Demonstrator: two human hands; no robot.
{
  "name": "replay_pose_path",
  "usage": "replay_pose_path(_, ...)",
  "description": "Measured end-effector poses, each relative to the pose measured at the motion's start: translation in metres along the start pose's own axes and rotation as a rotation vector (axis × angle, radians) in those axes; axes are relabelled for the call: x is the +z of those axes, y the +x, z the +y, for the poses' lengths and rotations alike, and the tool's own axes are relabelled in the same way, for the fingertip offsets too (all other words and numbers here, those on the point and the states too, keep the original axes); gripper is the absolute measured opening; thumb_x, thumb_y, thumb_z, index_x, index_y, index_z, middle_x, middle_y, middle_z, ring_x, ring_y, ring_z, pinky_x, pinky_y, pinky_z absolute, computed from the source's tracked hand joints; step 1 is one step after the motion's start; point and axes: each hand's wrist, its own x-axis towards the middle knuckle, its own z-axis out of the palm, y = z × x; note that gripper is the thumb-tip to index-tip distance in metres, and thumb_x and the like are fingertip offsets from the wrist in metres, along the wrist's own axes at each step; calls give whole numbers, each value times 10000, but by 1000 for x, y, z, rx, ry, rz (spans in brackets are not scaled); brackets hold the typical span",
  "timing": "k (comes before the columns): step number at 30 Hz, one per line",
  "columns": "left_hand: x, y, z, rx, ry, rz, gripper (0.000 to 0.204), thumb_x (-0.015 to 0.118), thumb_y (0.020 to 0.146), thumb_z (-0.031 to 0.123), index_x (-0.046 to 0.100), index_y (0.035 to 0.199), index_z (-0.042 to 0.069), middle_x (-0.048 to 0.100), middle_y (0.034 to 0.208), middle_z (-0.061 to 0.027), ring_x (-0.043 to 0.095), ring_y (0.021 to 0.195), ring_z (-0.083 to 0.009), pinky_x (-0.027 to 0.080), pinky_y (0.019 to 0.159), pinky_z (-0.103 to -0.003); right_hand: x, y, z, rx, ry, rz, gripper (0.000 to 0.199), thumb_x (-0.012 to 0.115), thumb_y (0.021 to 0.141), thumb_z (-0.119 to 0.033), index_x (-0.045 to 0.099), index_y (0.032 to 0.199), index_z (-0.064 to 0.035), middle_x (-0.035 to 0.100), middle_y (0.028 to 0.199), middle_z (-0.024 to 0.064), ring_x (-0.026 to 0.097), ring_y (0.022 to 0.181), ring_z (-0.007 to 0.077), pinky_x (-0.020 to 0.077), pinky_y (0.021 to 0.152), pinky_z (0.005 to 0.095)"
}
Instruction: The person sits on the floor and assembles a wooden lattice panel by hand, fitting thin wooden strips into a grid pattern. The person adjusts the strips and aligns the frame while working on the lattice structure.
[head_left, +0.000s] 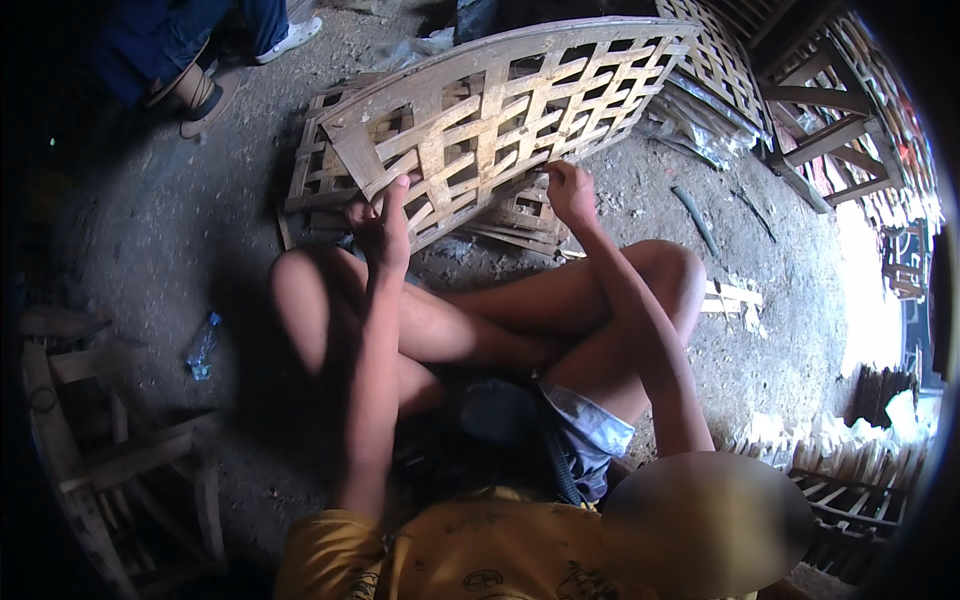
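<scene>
A flat woven panel of bamboo or wood strips [490, 130], framed along its edges, is tilted up in front of my crossed legs. My left hand [385, 228] is closed on its lower left corner, the thumb lying along the near face. At the lower edge, right of the middle, my right hand [570, 192] has its fingers bent together in a pinch. Whether these fingertips grip the panel's edge or a thin strip there is too small to tell. More woven panels [515, 222] lie stacked flat on the ground beneath and behind the tilted one.
A wooden stool or frame [140, 460] stands at the lower left, near a plastic bottle [203, 348]. Wooden racks [830, 130] stand at the far right. Dark sticks [697, 220] lie on the dirt ground. Another person's foot in a white shoe [290, 40] shows at the far left.
</scene>
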Motion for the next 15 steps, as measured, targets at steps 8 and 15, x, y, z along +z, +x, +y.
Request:
replay_pose_path(8, -17, 1, -2, -34, 21, -30, 254, 713, 906, 247, 763, 975, 8, 758, 954, -90, 656, 969, -167, 460, 947, -337, 11, 1, 18, 368, 555, -334, 233, 609, 898, -113, 742, 1040, 15, 695, 817, 49, 601, 709, 136, 474, 658, 285)
replay_pose_path(15, -7, 0, -10, -51, -27, 44, 248, 736, 896, 265, 767, 960, 27, 713, 1024, -82, 596, 1059, -157, 414, 1001, -350, 4, 3, 25, 147, 106, 31, 203, 588, 891, -95, 744, 1001, -24, 709, 828, 112, 673, 739, 202, 516, 682, 342)
